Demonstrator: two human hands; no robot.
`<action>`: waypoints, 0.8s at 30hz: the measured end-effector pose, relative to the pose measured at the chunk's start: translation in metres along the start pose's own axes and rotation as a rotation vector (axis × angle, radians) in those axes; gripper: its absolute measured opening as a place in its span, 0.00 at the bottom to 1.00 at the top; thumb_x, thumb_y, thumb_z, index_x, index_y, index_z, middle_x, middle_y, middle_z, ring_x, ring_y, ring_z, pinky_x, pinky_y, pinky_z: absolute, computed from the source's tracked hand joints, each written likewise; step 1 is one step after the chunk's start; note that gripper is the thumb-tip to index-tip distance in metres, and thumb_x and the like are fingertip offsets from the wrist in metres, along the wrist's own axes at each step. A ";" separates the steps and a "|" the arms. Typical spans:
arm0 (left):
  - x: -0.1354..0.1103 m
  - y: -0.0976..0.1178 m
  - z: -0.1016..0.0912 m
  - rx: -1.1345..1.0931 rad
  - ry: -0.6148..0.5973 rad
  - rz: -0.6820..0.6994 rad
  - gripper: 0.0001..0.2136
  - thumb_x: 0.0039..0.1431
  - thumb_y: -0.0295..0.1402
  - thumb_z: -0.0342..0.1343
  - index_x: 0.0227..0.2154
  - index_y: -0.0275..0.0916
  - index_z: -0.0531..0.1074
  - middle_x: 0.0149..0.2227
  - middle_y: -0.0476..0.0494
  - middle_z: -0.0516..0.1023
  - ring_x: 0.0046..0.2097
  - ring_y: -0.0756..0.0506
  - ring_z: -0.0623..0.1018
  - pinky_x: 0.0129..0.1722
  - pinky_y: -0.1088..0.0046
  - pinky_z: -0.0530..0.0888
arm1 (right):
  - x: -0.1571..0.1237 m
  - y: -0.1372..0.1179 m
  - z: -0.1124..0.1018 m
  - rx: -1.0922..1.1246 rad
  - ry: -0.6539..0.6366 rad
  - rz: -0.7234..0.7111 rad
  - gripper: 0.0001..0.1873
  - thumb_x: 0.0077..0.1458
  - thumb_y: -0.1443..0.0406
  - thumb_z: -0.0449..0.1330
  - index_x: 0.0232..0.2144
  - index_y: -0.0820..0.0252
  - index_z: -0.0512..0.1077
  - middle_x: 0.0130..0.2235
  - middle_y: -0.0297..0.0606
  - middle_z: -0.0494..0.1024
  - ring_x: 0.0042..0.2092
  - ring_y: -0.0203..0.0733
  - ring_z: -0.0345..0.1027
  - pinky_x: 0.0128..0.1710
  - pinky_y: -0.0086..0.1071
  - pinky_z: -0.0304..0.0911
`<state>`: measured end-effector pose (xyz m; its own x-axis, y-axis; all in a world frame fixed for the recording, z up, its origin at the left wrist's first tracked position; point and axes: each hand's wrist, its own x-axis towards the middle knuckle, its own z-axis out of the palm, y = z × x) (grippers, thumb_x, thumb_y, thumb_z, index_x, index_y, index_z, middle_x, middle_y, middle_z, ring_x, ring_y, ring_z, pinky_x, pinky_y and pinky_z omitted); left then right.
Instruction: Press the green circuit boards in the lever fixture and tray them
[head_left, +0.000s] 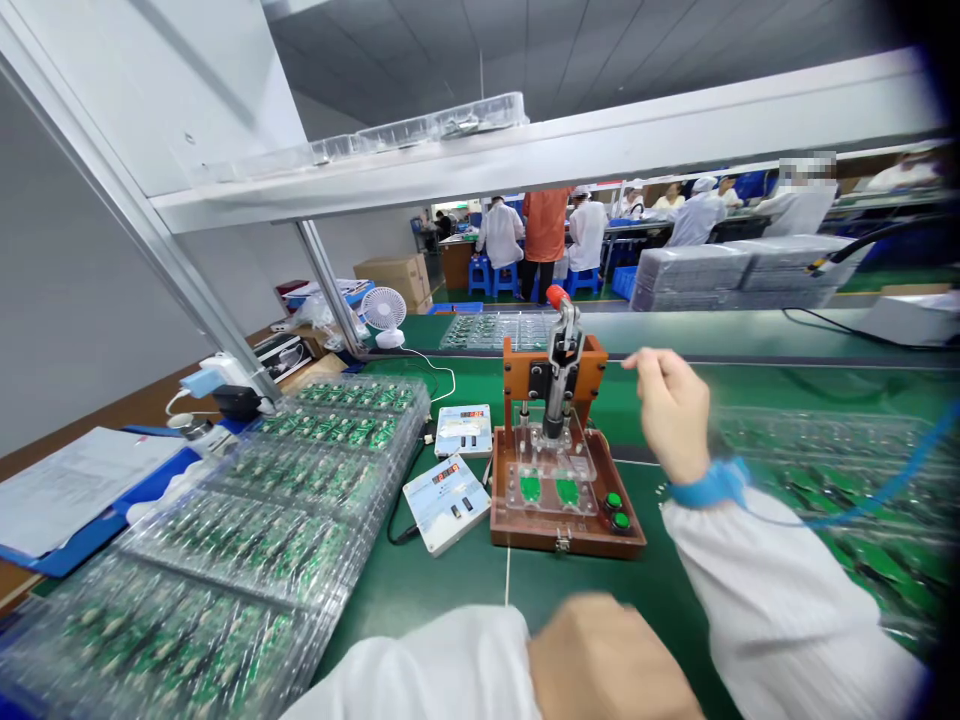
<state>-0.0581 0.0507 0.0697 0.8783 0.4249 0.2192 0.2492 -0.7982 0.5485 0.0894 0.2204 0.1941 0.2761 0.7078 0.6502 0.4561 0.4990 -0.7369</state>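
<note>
A brown wooden test fixture (564,525) stands on the green mat, with a red-knobbed lever (561,330) and two small green boards (549,488) under its clear plate. My right hand (671,410) is raised to the right of the lever, fingers curled together, not touching it; nothing visible in them. A blue wrist strap (712,483) circles that wrist. My left hand (611,660) is low at the bottom edge, blurred, in front of the fixture; its fingers do not show.
Clear trays of green circuit boards (247,520) fill the left side, more lie at the right (847,480). Two white meters (446,500) sit left of the fixture. A small fan (385,312), papers on a blue clipboard (75,490) and workers in white behind.
</note>
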 end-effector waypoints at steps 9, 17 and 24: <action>-0.031 -0.069 -0.083 0.268 0.940 -0.511 0.05 0.68 0.30 0.55 0.42 0.40 0.75 0.46 0.41 0.76 0.50 0.40 0.73 0.51 0.58 0.71 | -0.117 0.043 -0.009 -0.100 -0.367 0.040 0.23 0.64 0.46 0.57 0.43 0.54 0.82 0.39 0.42 0.81 0.43 0.51 0.73 0.46 0.45 0.67; -0.029 -0.077 -0.073 0.212 0.851 -0.580 0.12 0.69 0.32 0.54 0.53 0.43 0.73 0.58 0.39 0.70 0.62 0.37 0.66 0.63 0.52 0.64 | -0.126 0.035 -0.002 -0.100 -0.452 0.050 0.16 0.63 0.52 0.60 0.43 0.53 0.81 0.52 0.48 0.77 0.58 0.62 0.65 0.60 0.60 0.56; -0.035 -0.062 -0.072 0.137 1.020 -0.550 0.07 0.69 0.33 0.56 0.47 0.46 0.74 0.42 0.47 0.78 0.49 0.40 0.74 0.53 0.56 0.68 | -0.135 0.033 -0.011 0.172 -0.504 0.257 0.16 0.65 0.52 0.58 0.45 0.56 0.74 0.43 0.43 0.82 0.43 0.47 0.79 0.43 0.40 0.75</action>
<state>-0.1337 0.1157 0.0858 -0.0810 0.8244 0.5601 0.5908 -0.4129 0.6932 0.0761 0.1360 0.0845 -0.0956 0.9461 0.3096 0.2726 0.3240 -0.9059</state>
